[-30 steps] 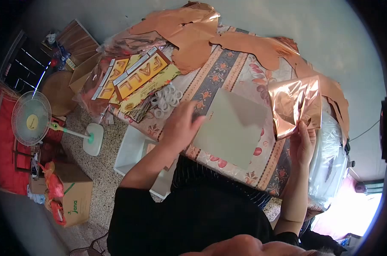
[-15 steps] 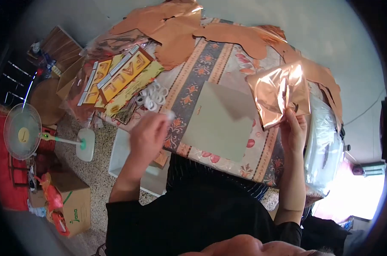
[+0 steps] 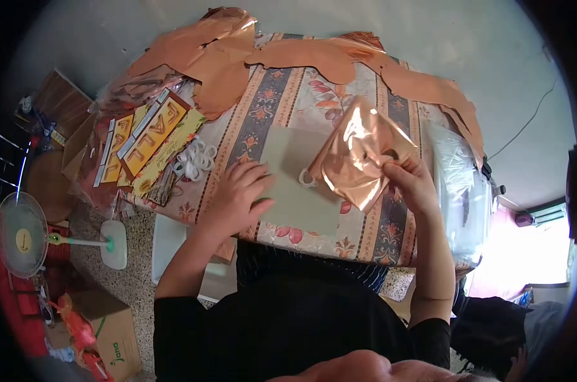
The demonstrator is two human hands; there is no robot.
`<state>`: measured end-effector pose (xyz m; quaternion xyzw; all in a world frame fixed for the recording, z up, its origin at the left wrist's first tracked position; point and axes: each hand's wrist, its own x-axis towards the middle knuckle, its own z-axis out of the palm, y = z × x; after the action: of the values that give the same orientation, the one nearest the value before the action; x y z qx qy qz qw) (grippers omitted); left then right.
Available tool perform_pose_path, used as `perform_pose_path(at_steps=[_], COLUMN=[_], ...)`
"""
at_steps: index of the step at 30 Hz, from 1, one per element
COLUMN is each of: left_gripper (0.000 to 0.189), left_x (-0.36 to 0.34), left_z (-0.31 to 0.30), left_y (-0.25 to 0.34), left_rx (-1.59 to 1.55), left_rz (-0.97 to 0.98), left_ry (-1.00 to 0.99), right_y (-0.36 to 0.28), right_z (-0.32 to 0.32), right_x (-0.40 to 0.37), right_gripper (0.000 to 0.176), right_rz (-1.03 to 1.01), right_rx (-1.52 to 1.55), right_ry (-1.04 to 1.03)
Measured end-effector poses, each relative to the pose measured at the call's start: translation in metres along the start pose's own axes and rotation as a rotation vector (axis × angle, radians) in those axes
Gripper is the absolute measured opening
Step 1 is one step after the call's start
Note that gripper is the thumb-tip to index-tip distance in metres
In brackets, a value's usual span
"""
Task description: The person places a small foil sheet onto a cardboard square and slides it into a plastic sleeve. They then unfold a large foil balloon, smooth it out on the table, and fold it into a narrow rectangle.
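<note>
My left hand (image 3: pixel 239 197) rests palm down with its fingers spread, at the left edge of a pale grey-green card (image 3: pixel 292 207) lying on the table. It holds nothing. A small coil of white ribbon (image 3: pixel 306 179) sits on the card, partly under the foil's left corner. With my right hand (image 3: pixel 411 183) I pinch the right edge of a folded, shiny copper foil balloon (image 3: pixel 358 156), tilted above the card. Left of my left hand is a heap of similar white ribbon coils (image 3: pixel 196 159), beside yellow packets printed "FALL" (image 3: pixel 151 137).
Flat copper foil pieces (image 3: pixel 301 54) stretch along the table's far edge. Clear plastic sleeves (image 3: pixel 457 204) lie at the right. A patterned cloth (image 3: pixel 288 108) covers the table. On the floor at left stand a fan (image 3: pixel 24 235), a white bin (image 3: pixel 167 239) and a cardboard box (image 3: pixel 120 334).
My left hand has opened and lowered onto the card's left edge. A white ribbon coil now lies on the card. The copper foil balloon has moved left and tilted over the card.
</note>
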<state>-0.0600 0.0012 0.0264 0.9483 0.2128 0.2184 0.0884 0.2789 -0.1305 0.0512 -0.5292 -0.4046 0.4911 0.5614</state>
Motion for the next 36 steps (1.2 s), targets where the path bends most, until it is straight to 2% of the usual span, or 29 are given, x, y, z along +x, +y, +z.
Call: perform_pose_path(at_steps=[1, 4, 7, 8, 13, 16, 18, 19, 20, 21, 23, 25, 27, 28, 30, 31, 33, 34, 36], left_gripper=[0.039, 0.045, 0.044, 0.043, 0.04, 0.043, 0.046, 0.053, 0.06, 0.06, 0.071, 0.074, 0.077, 0.076, 0.076, 0.076, 0.077, 0.077, 0.077], left_x=[-0.001, 0.009, 0.023, 0.024, 0.026, 0.041, 0.053, 0.058, 0.063, 0.067, 0.074, 0.074, 0.076, 0.075, 0.076, 0.076, 0.077, 0.077, 0.078], left_z=[0.006, 0.023, 0.036, 0.042, 0.043, 0.036, 0.037, 0.039, 0.041, 0.043, 0.049, 0.054, 0.055, 0.054, 0.052, 0.052, 0.051, 0.051, 0.051], left_y=[0.002, 0.019, 0.033, 0.035, 0.025, 0.026, 0.027, 0.026, 0.025, 0.024, 0.022, 0.019, 0.018, 0.019, 0.019, 0.019, 0.019, 0.02, 0.019], left_rx=[-0.002, 0.035, -0.016, -0.022, -0.168, -0.253, -0.298, -0.253, -0.207, -0.208, -0.146, -0.137, -0.126, -0.118, -0.112, -0.111, -0.11, -0.113, -0.116], left_rz=[0.003, 0.014, 0.012, 0.009, -0.012, -0.028, -0.016, 0.075, 0.168, 0.169, 0.221, 0.216, 0.214, 0.209, 0.207, 0.204, 0.196, 0.199, 0.206], left_ry=[0.0, -0.011, -0.02, 0.008, -0.005, -0.046, -0.068, -0.099, -0.132, -0.135, -0.267, -0.3, -0.33, -0.337, -0.342, -0.357, -0.372, -0.371, -0.373], right_y=[0.0, 0.001, 0.007, 0.008, 0.011, 0.009, 0.003, 0.006, 0.012, 0.017, 0.017, 0.016, 0.012, 0.009, 0.004, 0.002, 0.002, 0.011, 0.028], right_z=[0.002, 0.009, 0.007, 0.005, -0.002, 0.008, 0.019, 0.019, 0.017, 0.017, 0.017, 0.019, 0.023, 0.025, 0.031, 0.035, 0.044, 0.045, 0.044], right_x=[0.002, 0.013, 0.025, 0.028, 0.032, 0.03, 0.022, 0.021, 0.021, 0.021, 0.021, 0.019, 0.013, 0.008, -0.003, -0.008, -0.015, -0.016, -0.011], right_gripper=[0.01, 0.012, 0.011, 0.009, 0.007, 0.012, 0.03, 0.03, 0.037, 0.045, 0.047, 0.05, 0.055, 0.055, 0.063, 0.063, 0.072, 0.078, 0.084], right_rz=[0.0, 0.21, 0.317, 0.402, 0.493, 0.445, 0.369, 0.368, 0.358, 0.351, 0.337, 0.322, 0.162, 0.164, 0.013, 0.015, -0.555, -0.493, -0.455], right_rx=[-0.001, -0.068, -0.082, -0.11, -0.214, -0.313, -0.366, -0.367, -0.367, -0.365, -0.423, -0.484, -0.703, -0.702, -1.219, -1.221, -1.382, -1.483, -1.515], right_ry=[0.004, -0.143, -0.231, -0.208, -0.189, -0.191, -0.058, -0.057, -0.038, -0.018, -0.01, 0.001, 0.065, 0.071, 0.237, 0.238, 0.09, -0.07, -0.08])
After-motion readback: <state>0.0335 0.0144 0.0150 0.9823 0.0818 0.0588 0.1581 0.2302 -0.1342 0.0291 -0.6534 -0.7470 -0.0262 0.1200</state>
